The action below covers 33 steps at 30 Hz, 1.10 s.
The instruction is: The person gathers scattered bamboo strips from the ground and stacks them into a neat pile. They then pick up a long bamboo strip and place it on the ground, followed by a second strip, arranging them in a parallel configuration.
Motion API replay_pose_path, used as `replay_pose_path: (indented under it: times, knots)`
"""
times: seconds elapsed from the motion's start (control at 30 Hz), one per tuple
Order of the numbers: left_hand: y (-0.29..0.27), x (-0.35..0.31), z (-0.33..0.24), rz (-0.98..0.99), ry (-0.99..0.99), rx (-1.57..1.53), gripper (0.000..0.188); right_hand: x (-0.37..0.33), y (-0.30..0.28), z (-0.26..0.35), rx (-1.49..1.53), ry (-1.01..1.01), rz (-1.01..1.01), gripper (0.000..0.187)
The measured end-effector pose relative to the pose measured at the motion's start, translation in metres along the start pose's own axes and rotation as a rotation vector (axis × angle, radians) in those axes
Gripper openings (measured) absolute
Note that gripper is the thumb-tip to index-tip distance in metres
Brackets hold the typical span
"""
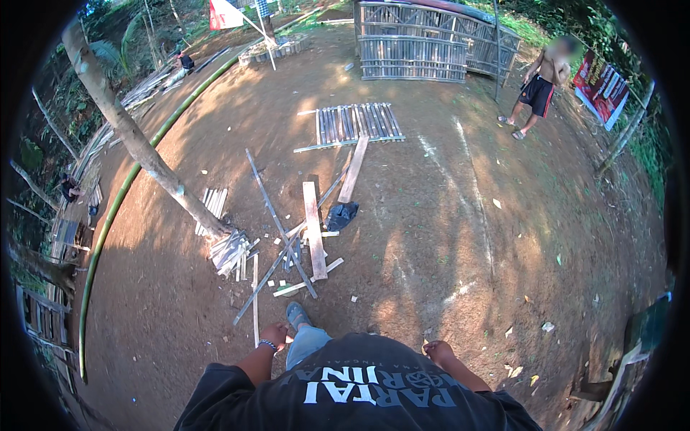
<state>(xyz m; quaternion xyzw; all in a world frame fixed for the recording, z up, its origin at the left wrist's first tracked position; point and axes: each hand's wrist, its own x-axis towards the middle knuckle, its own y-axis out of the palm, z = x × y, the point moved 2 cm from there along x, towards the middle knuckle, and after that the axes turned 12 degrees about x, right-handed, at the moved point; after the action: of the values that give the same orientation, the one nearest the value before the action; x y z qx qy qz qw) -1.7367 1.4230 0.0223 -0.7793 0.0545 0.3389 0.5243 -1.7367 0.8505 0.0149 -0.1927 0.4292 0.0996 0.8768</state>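
Observation:
My left hand, with a beaded bracelet at its wrist, hangs beside my light blue trouser leg. Its fingers are loosely bent and apart, and I see nothing in them. On the other side of my dark shirt, my right hand hangs low over the soil, loosely curled, with no held thing showing. Ahead of my sandalled foot lie a wide plank, crossed bamboo strips and small wood offcuts. Neither hand touches them.
A slat panel lies farther off, with a second plank against it and a black plastic bag nearby. A leaning trunk and a long green bamboo pole are left. A person stands far right near a bamboo fence.

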Motion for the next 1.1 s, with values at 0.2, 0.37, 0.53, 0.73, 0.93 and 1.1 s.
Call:
replay_pose_path:
  times: [0.2, 0.37, 0.53, 0.73, 0.93, 1.1]
  knots:
    - [0.016, 0.023, -0.002, 0.065, 0.035, -0.172, 0.042, 0.042, -0.005, -0.047, -0.081, -0.069, -0.094, 0.028]
    - [0.021, 0.03, 0.009, 0.096, -0.011, -0.163, 0.048, 0.065, -0.001, -0.073, -0.154, -0.079, -0.112, 0.032]
    - [0.012, 0.022, -0.014, 0.161, 0.016, -0.134, 0.051, 0.101, -0.015, -0.127, -0.608, -0.42, 0.035, 0.042]
    - [-0.013, -0.024, -0.012, 0.009, -0.051, 0.019, 0.035, 0.067, -0.007, -0.061, -0.257, -0.057, -0.029, 0.055]
    - [-0.033, -0.029, -0.02, -0.203, -0.151, 0.054, 0.024, 0.048, -0.021, -0.021, -0.439, -0.153, -0.155, 0.056]
    - [-0.033, -0.028, -0.01, -0.271, -0.154, 0.057, 0.035, 0.054, -0.022, -0.003, -0.427, -0.11, -0.171, 0.06]
